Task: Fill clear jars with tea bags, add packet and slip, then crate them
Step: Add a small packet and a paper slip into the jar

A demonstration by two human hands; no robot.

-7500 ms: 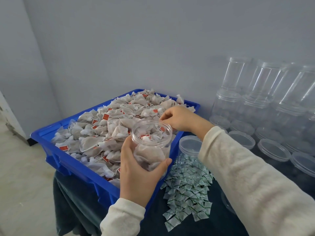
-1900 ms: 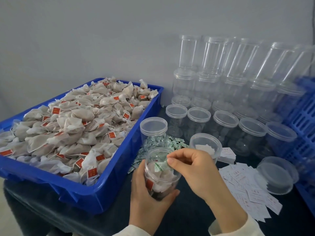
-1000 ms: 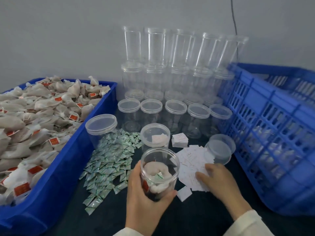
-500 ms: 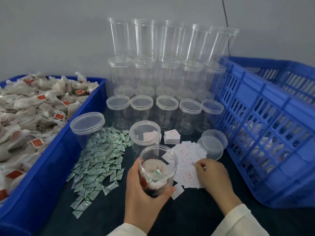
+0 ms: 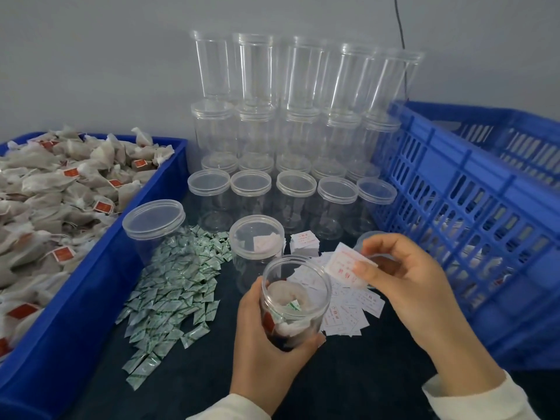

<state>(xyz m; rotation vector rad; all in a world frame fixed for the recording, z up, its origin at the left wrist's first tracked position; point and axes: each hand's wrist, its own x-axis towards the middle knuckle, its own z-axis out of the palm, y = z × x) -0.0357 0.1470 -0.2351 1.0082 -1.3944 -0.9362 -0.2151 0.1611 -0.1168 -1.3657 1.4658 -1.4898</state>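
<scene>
Blue crate (image 5: 472, 213) on the right, tray (image 5: 91, 286) of tea bags (image 5: 54, 201) on the left. Between them, open jar (image 5: 295, 301) gripped by left hand (image 5: 266, 347); slip (image 5: 345, 265) pinched in right hand (image 5: 406, 280) beside the jar's rim.
</scene>
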